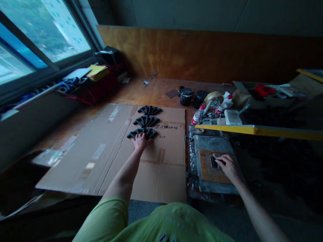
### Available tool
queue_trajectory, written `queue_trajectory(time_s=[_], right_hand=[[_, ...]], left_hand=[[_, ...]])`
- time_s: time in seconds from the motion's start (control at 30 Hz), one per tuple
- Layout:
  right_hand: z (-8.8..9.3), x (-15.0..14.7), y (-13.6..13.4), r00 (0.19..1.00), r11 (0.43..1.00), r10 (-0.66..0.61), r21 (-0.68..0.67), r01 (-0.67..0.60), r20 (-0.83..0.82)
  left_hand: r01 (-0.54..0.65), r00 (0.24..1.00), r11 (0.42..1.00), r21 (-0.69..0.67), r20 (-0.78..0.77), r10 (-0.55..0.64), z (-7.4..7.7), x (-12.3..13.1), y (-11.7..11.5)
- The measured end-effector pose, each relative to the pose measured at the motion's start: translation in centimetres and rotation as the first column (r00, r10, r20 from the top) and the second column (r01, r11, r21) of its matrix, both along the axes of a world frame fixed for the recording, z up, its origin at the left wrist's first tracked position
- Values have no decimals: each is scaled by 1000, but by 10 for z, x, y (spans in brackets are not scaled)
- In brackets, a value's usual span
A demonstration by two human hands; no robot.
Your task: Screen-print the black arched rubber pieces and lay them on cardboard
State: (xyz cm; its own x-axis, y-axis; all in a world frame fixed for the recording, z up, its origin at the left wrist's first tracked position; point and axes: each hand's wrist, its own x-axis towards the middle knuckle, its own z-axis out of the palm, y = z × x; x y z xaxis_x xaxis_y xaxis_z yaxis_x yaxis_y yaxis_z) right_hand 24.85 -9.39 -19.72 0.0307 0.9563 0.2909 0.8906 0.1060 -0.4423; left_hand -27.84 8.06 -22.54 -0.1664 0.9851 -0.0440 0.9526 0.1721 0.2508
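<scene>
My left hand reaches out over a flat sheet of cardboard and rests on the nearest of three fan-shaped rows of black pieces. Its fingers lie spread over them. Two more black rows lie beyond, the farthest of them near the cardboard's back edge. My right hand is closed on a small black piece on the brown plate of a grey metal fixture.
Two black jars, tape rolls and bottles crowd the bench behind the fixture. A yellow-edged board runs off to the right. Papers and a dark bag sit by the window at left. A wooden panel backs the bench.
</scene>
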Motion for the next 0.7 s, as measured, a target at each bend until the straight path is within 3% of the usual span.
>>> queue_trajectory(time_s=[0.13, 0.2, 0.27, 0.33, 0.43, 0.47, 0.53, 0.6, 0.7], right_hand=[[15, -14, 0, 994, 997, 70, -16, -69, 85], [18, -23, -2, 968, 984, 175, -60, -167, 177], [17, -29, -6, 915, 948, 312, -145, -283, 256], [14, -29, -13, 855, 897, 434, -221, -382, 285], [12, -21, -28, 780, 811, 581, -246, -531, 233], [14, -15, -33, 760, 783, 619, -226, -579, 196], [20, 1, -40, 748, 755, 654, -144, -639, 112], [30, 25, -40, 788, 788, 615, -38, -614, 22], [44, 77, -25, 909, 916, 401, 32, -400, -112]], left_hand=[[20, 998, 988, 151, 56, -28, 18, 27, -7], [55, 977, 963, 263, 183, -106, 39, 54, -7], [76, 902, 934, 349, 376, -214, 70, 90, -8], [82, 730, 920, 382, 605, -317, 109, 133, -13], [102, 378, 921, 377, 841, -387, 171, 197, -30], [108, 297, 919, 379, 870, -393, 188, 217, -37], [125, 221, 915, 383, 889, -402, 215, 249, -52], [114, 217, 916, 385, 890, -401, 227, 272, -67], [13, 253, 936, 352, 904, -343, 223, 285, -94]])
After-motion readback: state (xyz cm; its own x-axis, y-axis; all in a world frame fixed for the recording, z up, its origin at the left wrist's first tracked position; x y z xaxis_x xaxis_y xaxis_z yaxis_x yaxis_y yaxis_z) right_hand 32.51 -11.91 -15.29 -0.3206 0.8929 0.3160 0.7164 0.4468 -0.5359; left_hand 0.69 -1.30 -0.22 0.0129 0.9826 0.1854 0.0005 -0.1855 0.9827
